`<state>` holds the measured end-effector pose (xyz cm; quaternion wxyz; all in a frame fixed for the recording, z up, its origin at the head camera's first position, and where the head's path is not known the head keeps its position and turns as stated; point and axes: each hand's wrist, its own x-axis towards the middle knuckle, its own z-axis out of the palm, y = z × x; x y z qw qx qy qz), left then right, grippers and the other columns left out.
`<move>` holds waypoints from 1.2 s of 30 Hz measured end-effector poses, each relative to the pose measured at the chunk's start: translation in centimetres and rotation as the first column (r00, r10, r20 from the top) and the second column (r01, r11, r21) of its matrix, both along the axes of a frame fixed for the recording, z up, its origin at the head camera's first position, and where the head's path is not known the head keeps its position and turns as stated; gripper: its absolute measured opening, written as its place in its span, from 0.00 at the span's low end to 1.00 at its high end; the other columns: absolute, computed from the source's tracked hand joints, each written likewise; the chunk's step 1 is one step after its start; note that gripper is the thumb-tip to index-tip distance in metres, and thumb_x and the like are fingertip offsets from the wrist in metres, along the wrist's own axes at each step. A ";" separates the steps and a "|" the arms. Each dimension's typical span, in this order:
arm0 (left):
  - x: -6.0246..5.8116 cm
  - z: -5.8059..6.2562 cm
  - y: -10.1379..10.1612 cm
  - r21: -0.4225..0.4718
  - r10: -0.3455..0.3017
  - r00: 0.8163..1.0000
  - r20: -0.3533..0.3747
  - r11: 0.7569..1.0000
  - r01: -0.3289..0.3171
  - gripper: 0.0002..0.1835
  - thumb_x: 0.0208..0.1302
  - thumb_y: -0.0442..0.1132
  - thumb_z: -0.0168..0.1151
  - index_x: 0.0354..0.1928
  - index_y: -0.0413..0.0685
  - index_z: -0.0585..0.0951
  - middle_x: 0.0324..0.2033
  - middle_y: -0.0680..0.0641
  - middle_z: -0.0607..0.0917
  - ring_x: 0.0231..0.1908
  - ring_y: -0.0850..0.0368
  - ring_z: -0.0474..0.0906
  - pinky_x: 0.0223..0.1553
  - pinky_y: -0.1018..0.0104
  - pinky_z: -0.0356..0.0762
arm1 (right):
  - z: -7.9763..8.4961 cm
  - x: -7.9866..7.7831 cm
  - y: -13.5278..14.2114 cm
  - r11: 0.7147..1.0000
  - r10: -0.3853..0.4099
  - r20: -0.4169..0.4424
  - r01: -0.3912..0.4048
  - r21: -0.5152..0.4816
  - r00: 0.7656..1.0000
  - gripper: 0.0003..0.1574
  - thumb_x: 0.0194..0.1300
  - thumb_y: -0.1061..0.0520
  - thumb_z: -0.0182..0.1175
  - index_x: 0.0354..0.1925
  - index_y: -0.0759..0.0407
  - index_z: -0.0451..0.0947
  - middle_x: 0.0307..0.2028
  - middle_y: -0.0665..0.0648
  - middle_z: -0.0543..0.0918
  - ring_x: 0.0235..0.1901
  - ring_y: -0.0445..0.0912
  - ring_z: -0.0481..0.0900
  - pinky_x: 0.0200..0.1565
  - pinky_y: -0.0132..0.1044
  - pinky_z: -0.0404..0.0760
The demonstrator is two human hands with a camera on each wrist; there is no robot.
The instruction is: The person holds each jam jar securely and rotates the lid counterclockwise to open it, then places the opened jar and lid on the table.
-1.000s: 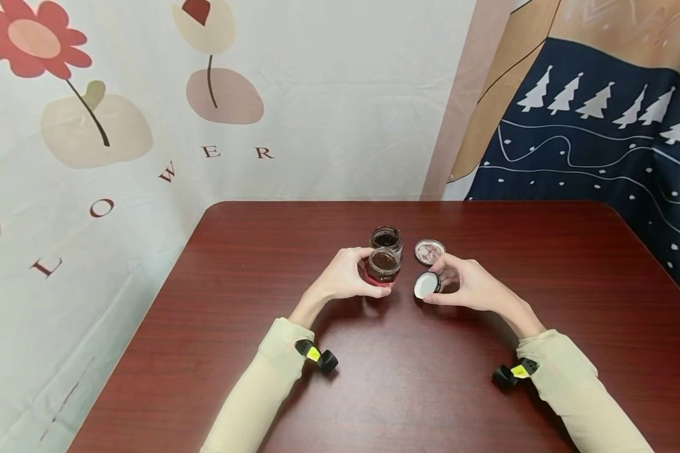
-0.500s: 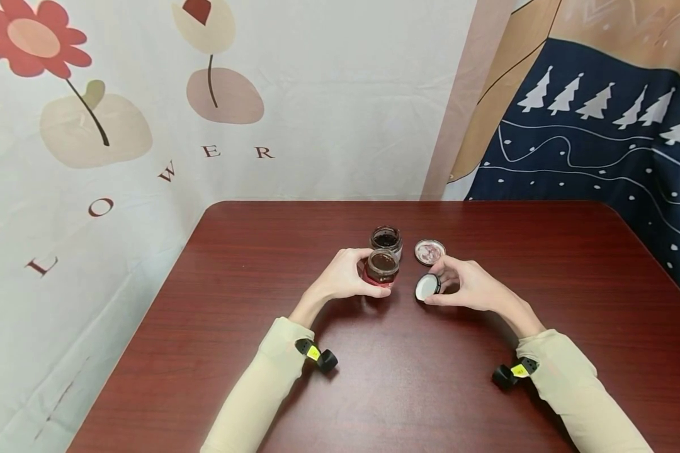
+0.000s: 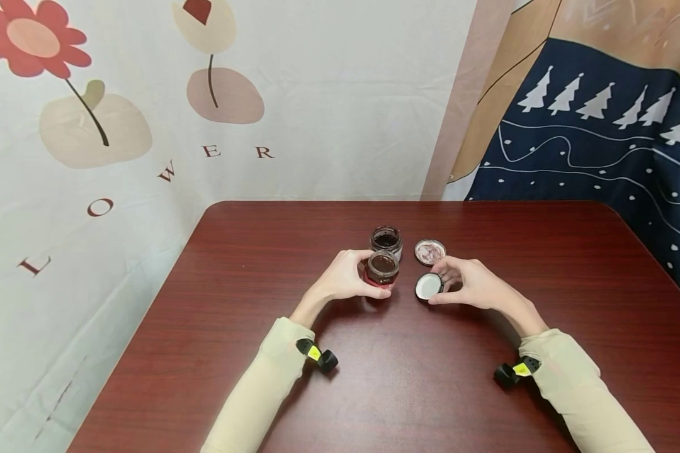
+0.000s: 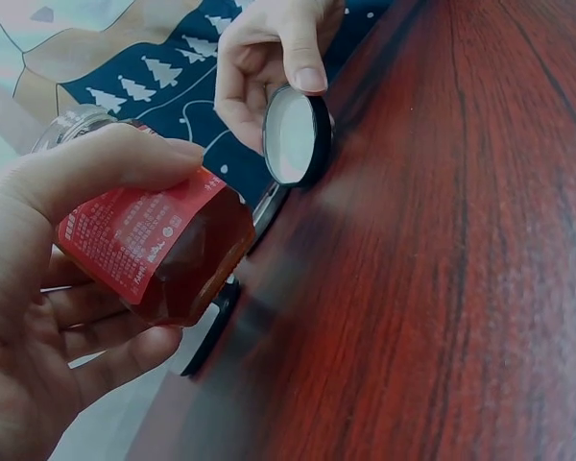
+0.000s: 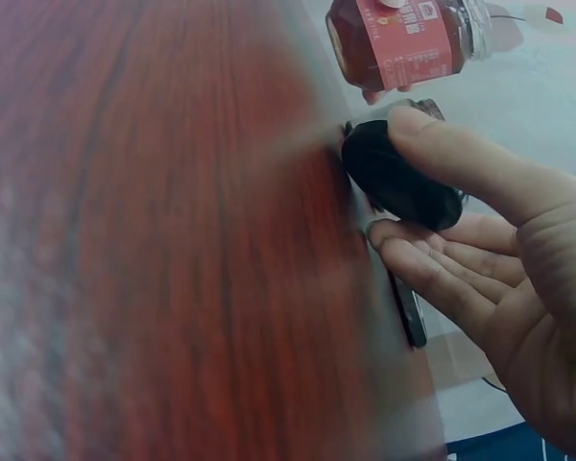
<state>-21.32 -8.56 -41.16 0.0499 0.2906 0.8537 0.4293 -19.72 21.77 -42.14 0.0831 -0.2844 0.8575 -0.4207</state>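
Note:
My left hand (image 3: 348, 275) grips a glass jar (image 3: 382, 268) with a red label, thumb on the near side and fingers behind. The jar has no lid on and dark brown contents; in the left wrist view its base (image 4: 197, 279) shows off the table. To the right, my right hand (image 3: 471, 284) pinches a round lid (image 3: 429, 286) by its edge. The lid's white inside faces the head camera, and its black outside (image 5: 398, 178) shows in the right wrist view. A small gap separates lid and jar.
Just behind the held jar stands a second uncapped jar (image 3: 386, 237) with dark contents. A second lid (image 3: 430, 251) lies inside-up on the table (image 3: 294, 226), right of that jar. Printed cloths (image 3: 340, 94) hang beyond the table's far edge.
My right hand has shifted very slightly right with the lid, whose white inside now faces up more. The held jar has come slightly nearer to me.

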 end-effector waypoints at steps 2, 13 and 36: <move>0.0 0.0 0.0 0.000 0.002 1.000 0.000 1.000 -0.002 0.29 0.43 0.47 0.83 0.49 0.46 0.84 0.33 0.56 0.88 0.29 0.66 0.81 0.37 0.70 0.77 | 0.1 0.0 0.1 1.000 -0.002 -0.006 0.003 0.017 1.000 0.31 0.51 0.53 0.80 0.49 0.63 0.77 0.35 0.51 0.85 0.31 0.40 0.84 0.40 0.38 0.84; -0.2 -0.4 0.0 -0.009 0.010 1.000 0.006 1.000 -0.010 0.29 0.43 0.47 0.83 0.49 0.46 0.84 0.33 0.56 0.87 0.28 0.66 0.80 0.36 0.70 0.77 | 0.3 -0.1 0.0 0.996 -0.013 -0.056 0.018 0.086 0.998 0.30 0.50 0.51 0.81 0.47 0.60 0.79 0.31 0.47 0.82 0.29 0.40 0.80 0.35 0.34 0.81; -0.3 -1.0 0.3 -0.033 0.009 1.000 0.011 0.999 -0.008 0.30 0.42 0.48 0.84 0.50 0.48 0.85 0.35 0.57 0.87 0.33 0.67 0.80 0.41 0.70 0.77 | 0.1 0.1 0.0 0.986 0.006 -0.183 0.025 0.166 0.983 0.28 0.50 0.49 0.81 0.44 0.59 0.80 0.33 0.49 0.78 0.32 0.42 0.77 0.35 0.35 0.78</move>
